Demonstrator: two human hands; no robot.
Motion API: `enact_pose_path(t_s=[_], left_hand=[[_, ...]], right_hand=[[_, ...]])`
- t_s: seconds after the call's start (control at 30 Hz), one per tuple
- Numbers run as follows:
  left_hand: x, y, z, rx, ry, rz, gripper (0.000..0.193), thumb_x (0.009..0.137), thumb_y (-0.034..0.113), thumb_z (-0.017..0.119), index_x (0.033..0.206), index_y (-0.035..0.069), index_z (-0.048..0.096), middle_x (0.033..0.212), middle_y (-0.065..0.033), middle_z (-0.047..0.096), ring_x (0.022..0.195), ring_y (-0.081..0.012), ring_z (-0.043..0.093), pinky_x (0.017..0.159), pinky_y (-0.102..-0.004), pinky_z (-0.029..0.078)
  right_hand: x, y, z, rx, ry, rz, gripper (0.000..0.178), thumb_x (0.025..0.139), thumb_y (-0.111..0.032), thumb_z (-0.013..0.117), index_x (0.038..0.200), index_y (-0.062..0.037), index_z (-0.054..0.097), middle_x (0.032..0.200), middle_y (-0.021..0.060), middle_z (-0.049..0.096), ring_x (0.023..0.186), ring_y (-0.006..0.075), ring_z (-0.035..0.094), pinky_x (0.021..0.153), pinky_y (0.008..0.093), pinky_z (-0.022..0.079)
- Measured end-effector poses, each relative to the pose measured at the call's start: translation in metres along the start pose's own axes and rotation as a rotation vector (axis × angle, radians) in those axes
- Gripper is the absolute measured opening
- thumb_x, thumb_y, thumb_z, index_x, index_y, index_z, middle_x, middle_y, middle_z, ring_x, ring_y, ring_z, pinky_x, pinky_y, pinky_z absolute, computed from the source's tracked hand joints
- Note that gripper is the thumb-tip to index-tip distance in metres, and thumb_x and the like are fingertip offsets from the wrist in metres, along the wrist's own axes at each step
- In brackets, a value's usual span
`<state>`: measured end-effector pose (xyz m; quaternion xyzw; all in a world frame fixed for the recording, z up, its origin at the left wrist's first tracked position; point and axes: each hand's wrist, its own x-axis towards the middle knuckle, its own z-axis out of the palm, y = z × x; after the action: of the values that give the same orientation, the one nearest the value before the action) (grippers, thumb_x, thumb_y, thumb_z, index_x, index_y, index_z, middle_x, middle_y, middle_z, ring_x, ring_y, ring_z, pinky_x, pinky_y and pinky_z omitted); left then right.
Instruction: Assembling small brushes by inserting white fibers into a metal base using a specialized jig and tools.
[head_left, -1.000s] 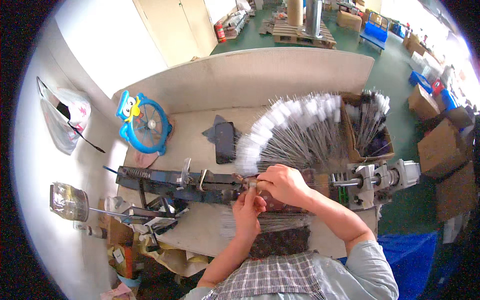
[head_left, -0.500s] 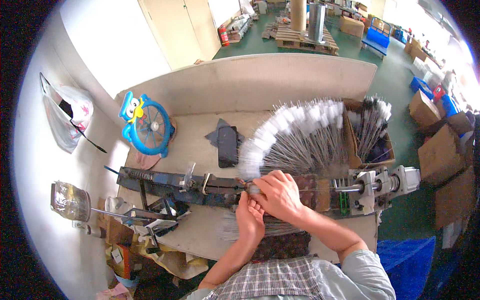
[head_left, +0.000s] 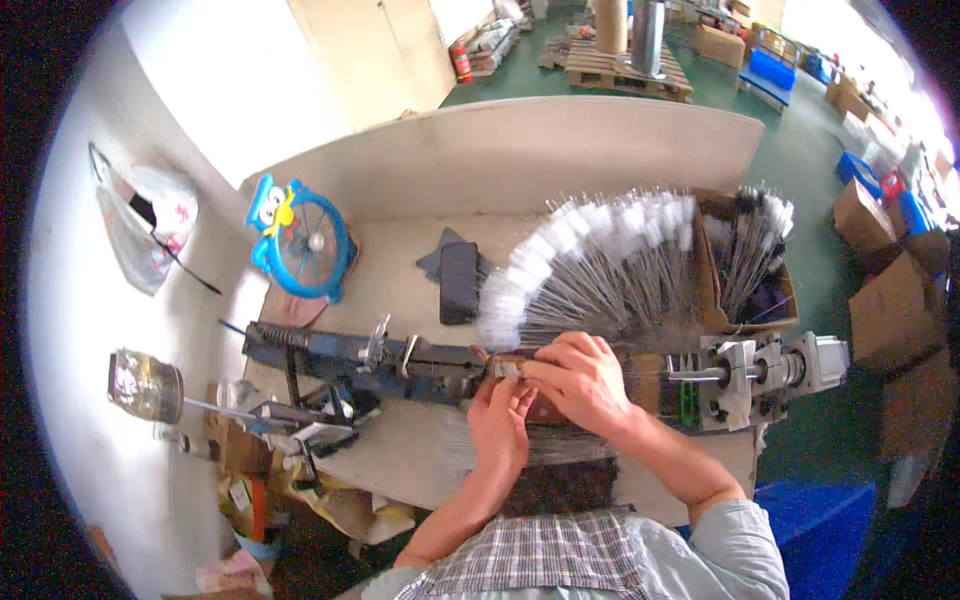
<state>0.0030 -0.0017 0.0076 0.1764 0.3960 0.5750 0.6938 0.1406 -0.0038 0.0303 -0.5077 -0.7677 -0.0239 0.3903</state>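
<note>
My left hand (head_left: pixel 500 428) and my right hand (head_left: pixel 582 382) meet over the middle of a long, dark bench machine (head_left: pixel 425 372). Both have bent fingers with the tips pinched around a small whitish piece (head_left: pixel 508 369) at the machine's middle; its kind is too small to make out. Just beyond my hands, many wire-stemmed brushes (head_left: pixel 610 270) with white bristle heads lie fanned out, heads pointing away. More thin wires (head_left: pixel 470 450) lie under and beside my left wrist. A motor-driven shaft in a metal mount (head_left: pixel 735 378) stands to the right of my right hand.
A black phone (head_left: pixel 459 283) lies on the bench (head_left: pixel 385 250), with a blue toy-shaped fan (head_left: pixel 305 245) left of it. A cardboard box (head_left: pixel 708 290) with more brushes stands at right. A jar-like container on a rod (head_left: pixel 146 386) juts out at left. A low panel (head_left: pixel 560 140) borders the far side.
The right hand's fingers have drawn back slightly to the right, uncovering the small whitish piece. My left fingers have closed in beside it. The whole view has shifted a little.
</note>
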Motion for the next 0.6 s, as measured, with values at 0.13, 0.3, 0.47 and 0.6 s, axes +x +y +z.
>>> enact_pose_path(t_s=[0.13, 0.3, 0.47, 0.6], left_hand=[[0.000, 0.002, -0.002, -0.044, -0.037, 0.002, 0.008, 0.085, 0.006, 0.053, 0.093, 0.005, 0.053, 0.093, -0.0056, 0.059, 0.085, -0.0133, 0.058, 0.078, -0.0289, 0.046], [0.002, 0.002, -0.008, -0.136, 0.025, -0.067, 0.003, 0.086, 0.009, 0.053, 0.087, 0.006, 0.052, 0.089, -0.0038, 0.058, 0.082, -0.0132, 0.057, 0.076, -0.0295, 0.044], [0.003, -0.001, -0.009, -0.215, 0.034, -0.116, 0.008, 0.085, 0.014, 0.053, 0.084, 0.007, 0.050, 0.080, -0.0012, 0.053, 0.078, -0.0139, 0.054, 0.074, -0.0291, 0.041], [0.004, -0.001, -0.012, -0.253, -0.014, -0.113, 0.008, 0.086, 0.014, 0.053, 0.083, 0.007, 0.050, 0.080, -0.0011, 0.052, 0.078, -0.0135, 0.053, 0.074, -0.0289, 0.041]], right_hand=[[0.009, -0.014, 0.005, -0.002, 0.003, -0.002, 0.032, 0.066, -0.018, 0.063, 0.098, -0.0150, 0.064, 0.094, -0.0011, 0.060, 0.092, 0.0206, 0.055, 0.077, 0.0351, 0.042], [0.012, -0.017, 0.008, 0.013, -0.057, 0.019, 0.029, 0.067, -0.017, 0.068, 0.096, -0.0141, 0.068, 0.095, 0.0006, 0.062, 0.091, 0.0203, 0.056, 0.075, 0.0346, 0.045], [0.013, -0.019, 0.008, 0.026, -0.036, 0.030, 0.022, 0.071, -0.020, 0.064, 0.092, -0.0138, 0.067, 0.095, 0.0001, 0.062, 0.091, 0.0205, 0.057, 0.075, 0.0352, 0.044], [0.014, -0.025, 0.012, 0.051, 0.015, 0.060, 0.026, 0.064, -0.017, 0.073, 0.089, -0.0105, 0.068, 0.093, 0.0013, 0.064, 0.085, 0.0211, 0.059, 0.072, 0.0340, 0.045]])
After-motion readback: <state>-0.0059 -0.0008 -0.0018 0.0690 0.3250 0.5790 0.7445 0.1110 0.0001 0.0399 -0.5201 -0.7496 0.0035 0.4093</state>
